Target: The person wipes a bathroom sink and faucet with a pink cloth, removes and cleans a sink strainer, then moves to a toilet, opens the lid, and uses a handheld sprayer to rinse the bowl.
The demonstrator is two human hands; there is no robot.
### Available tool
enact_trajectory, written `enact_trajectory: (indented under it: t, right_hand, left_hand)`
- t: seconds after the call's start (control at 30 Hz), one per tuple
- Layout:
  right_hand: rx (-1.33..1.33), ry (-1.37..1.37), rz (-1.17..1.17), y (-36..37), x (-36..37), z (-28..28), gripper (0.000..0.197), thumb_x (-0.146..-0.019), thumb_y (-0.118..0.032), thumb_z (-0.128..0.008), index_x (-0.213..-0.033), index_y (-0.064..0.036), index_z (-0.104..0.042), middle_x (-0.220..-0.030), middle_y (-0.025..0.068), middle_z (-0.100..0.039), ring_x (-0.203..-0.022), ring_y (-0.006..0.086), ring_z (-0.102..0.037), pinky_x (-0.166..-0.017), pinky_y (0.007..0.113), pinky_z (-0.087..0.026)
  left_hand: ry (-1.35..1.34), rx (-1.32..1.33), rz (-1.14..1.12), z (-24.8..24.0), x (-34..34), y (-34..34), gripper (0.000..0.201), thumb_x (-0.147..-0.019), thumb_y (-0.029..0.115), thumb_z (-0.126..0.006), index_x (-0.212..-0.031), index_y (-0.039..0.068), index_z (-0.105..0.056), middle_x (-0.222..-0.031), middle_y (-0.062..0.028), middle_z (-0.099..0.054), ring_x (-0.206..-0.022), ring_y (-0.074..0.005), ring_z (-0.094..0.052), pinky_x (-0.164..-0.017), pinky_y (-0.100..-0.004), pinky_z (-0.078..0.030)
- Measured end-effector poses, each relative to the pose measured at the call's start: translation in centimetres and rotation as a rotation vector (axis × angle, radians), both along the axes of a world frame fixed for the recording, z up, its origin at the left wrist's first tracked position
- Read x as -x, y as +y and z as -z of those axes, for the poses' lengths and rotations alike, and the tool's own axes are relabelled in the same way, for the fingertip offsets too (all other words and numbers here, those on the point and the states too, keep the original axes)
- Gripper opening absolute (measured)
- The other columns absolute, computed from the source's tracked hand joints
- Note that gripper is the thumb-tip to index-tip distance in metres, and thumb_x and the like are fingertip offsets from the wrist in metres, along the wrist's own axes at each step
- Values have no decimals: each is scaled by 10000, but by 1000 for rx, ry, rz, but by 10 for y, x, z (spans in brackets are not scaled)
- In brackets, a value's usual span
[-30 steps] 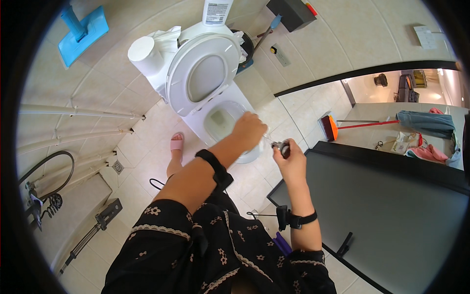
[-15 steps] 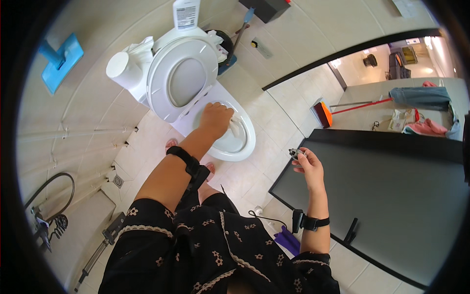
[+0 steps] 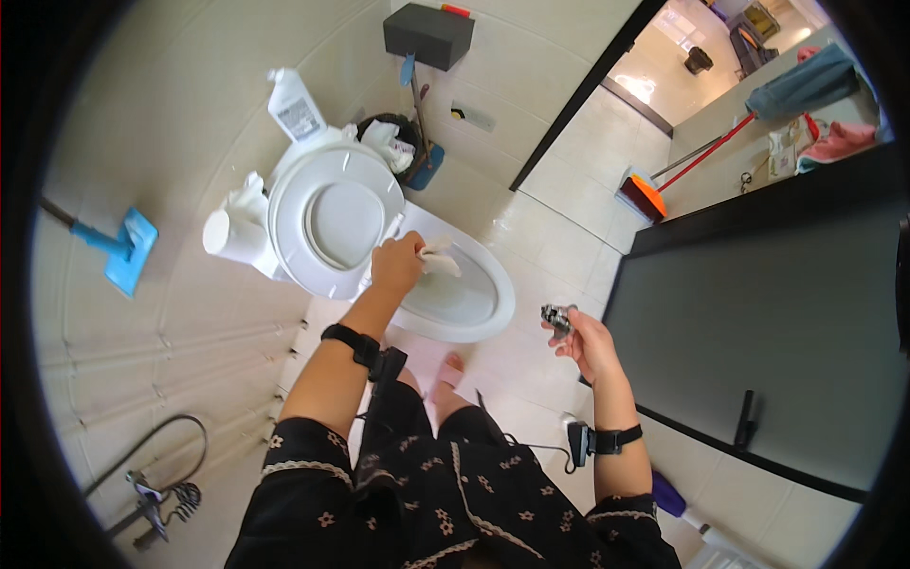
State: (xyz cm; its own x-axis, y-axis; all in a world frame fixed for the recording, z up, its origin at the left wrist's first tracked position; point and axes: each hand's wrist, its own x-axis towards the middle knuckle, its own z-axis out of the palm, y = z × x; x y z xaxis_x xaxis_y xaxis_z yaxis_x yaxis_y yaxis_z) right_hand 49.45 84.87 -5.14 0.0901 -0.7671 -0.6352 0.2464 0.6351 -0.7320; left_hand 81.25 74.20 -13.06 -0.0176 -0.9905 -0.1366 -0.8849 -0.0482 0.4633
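My left hand [image 3: 396,263] is closed on a crumpled white tissue [image 3: 440,259] over the bowl of the white toilet [image 3: 506,308]. Its knuckles are close to the hinge side of the rim, and the tissue hangs toward the bowl. The raised white toilet seat [image 3: 370,180] leans back behind this hand. Off to the right of the toilet, above the floor, my right hand [image 3: 591,347] grips a small silver-and-black object [image 3: 557,320] between thumb and fingers; its kind is not clear.
A white bottle [image 3: 296,109] and a tissue roll [image 3: 229,235] stand on the tank. Behind are a bin [image 3: 409,142] and a blue-headed brush [image 3: 427,166]. A blue scrubber [image 3: 133,251] hangs at left. The dark door [image 3: 758,303] and a broom [image 3: 645,196] are at right.
The view has turned and shifted. My left hand has moved back toward the seat hinge, lifting the tissue into plainer sight. My right hand still holds the small object, now turned differently.
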Motion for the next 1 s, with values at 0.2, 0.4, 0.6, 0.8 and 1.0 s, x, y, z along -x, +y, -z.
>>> enact_trajectory:
  t: [0.2,0.4,0.6,0.8,1.0]
  right_hand:
    - [-112,-31,84,20,-7,29,346,-901,-317,-515,-1059,-14,-570,-895,71,-650,-649,117,-589,-537,220,-452]
    - [-222,-1,183,23,-12,49,360,-891,-343,-528,-1049,-23,-577,-881,61,-648,-637,104,-578,-532,211,-447]
    - [-273,26,286,12,-31,71,375,-890,-323,-534,-1080,0,-562,-859,55,-625,-629,115,-583,-522,216,-462]
    - [-295,75,283,-6,-64,86,393,-898,-318,-515,-1130,-1,-533,-914,81,-639,-634,105,-586,-526,205,-464]
    - [-288,67,259,-32,-85,80,425,-877,-314,-543,-1140,20,-536,-861,56,-601,-635,113,-591,-523,208,-458]
  left_hand:
    - [198,-20,-154,44,-29,-58,128,-709,127,-644,-834,146,-628,-744,-54,-639,-706,-236,-608,-662,-369,-452]
    - [513,162,-190,53,-85,-176,141,-706,14,-593,-842,50,-594,-707,-57,-612,-654,-155,-576,-626,-283,-457]
    - [84,170,-18,32,-95,-291,254,-720,-15,-532,-956,30,-615,-870,-153,-647,-825,-298,-614,-755,-357,-469]
    - [-66,-53,-48,44,-128,-349,426,-731,-2,-487,-1150,17,-558,-1160,-236,-547,-1066,-345,-539,-922,-368,-412]
    - [486,-48,-153,3,-125,-316,443,-776,93,-558,-1216,65,-519,-1063,-86,-606,-861,-173,-603,-734,-298,-486]
